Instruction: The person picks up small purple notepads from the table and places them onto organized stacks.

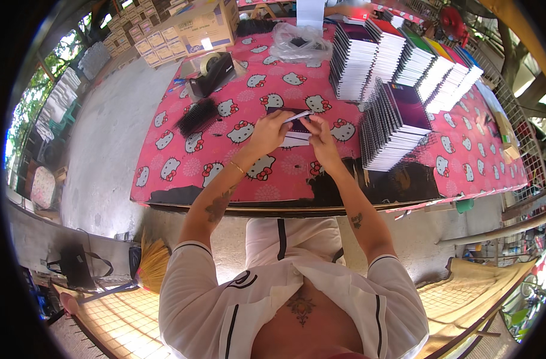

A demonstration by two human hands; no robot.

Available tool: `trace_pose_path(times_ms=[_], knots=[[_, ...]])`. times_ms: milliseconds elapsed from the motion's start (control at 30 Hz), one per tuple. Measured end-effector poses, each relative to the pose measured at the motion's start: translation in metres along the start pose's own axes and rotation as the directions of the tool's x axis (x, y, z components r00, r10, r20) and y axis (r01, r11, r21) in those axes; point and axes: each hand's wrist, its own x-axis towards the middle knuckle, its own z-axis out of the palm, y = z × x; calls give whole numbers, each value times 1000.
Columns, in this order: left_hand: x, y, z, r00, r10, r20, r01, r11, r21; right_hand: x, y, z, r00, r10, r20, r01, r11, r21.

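Over the middle of the pink patterned table, my left hand [269, 131] pinches the left edge of an unbound notebook [296, 139], a thin pile of white sheets with a dark cover. My right hand [322, 141] has its fingers closed on the same notebook's far right edge. A narrow white edge of paper tilts up between the two hands. The dark cover [277, 110] shows just beyond my fingers, with a row of punched holes. Left of my hands lies a heap of black binding coils [197, 116]. To the right stands a tall stack of spiral notebooks [391, 128].
A black tape dispenser [215, 73] sits at the far left of the table [267, 190]. Behind are a cardboard box [210, 27] and a clear plastic bag [297, 45]. More notebook stacks [352, 66] with coloured covers fill the far right. A broom [152, 263] is at lower left.
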Motion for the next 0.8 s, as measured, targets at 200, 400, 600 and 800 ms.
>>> trace_pose_path(times_ms=[200,400,600,800], knots=[[14,48,-55,989,132,-68,-114,968,224,-20,-47,8,965,-227,-134,203,964,-174],[-65,87,-28,971,224,81,-238,917,321,-81,-32,-8,991,107,74,-69,915,-397],[-117,71,18,940,-310,-141,262,923,-282,-85,-10,14,988,134,-81,-137,990,-41],[-96,-50,-37,885,-458,-90,460,888,9,-85,-27,1,979,167,-117,-183,973,-144]])
